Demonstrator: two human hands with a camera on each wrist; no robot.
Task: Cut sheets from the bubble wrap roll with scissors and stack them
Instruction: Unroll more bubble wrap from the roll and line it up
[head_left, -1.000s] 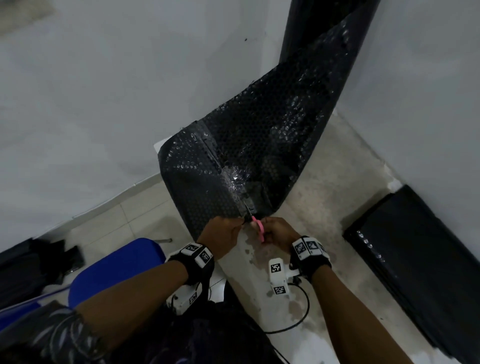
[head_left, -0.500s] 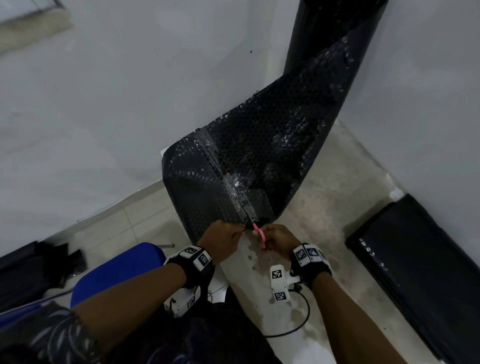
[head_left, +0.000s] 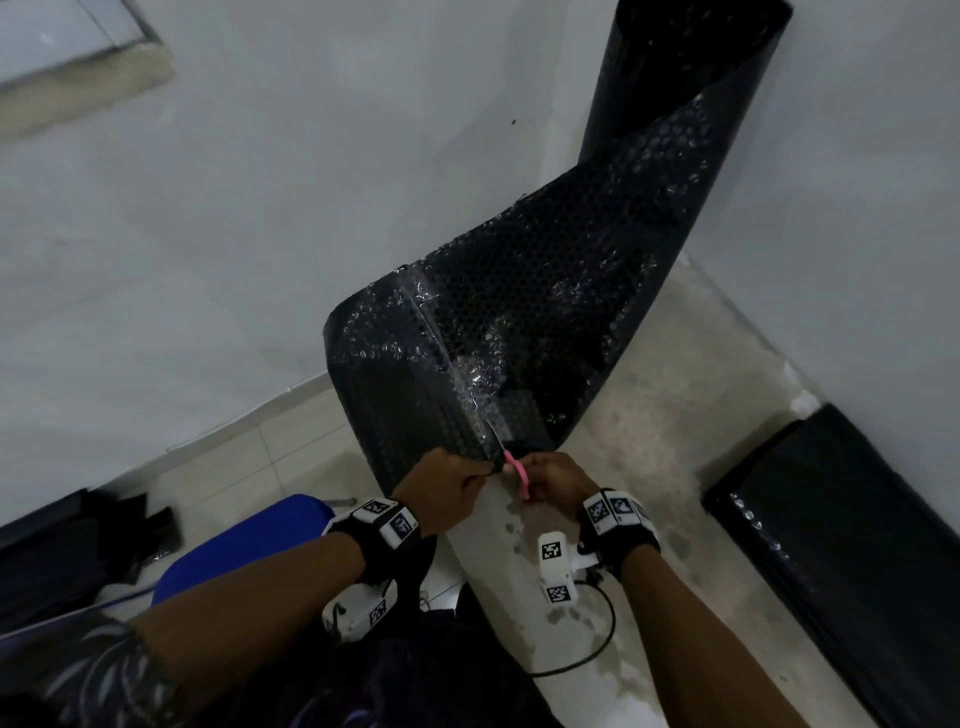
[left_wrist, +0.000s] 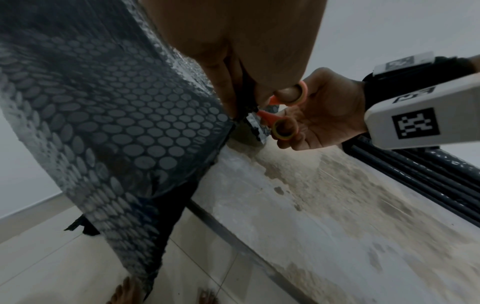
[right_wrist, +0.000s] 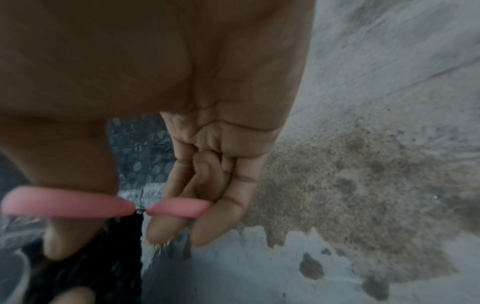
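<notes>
A black bubble wrap roll stands upright in the corner, and its sheet unrolls down toward me. My left hand pinches the sheet's lower edge left of the cut line. My right hand holds the pink-handled scissors, thumb and fingers through the loops. The blades point up into the sheet along a shiny crease. In the right wrist view the pink handles lie close together.
A stack of black cut sheets lies on the stained concrete ledge at the right wall. A blue seat and dark scraps sit at the left on the tiled floor. Bare toes show below.
The view has tilted up slightly, showing more of the roll. Both hands stay at the sheet's lower edge with the scissors in the cut.
</notes>
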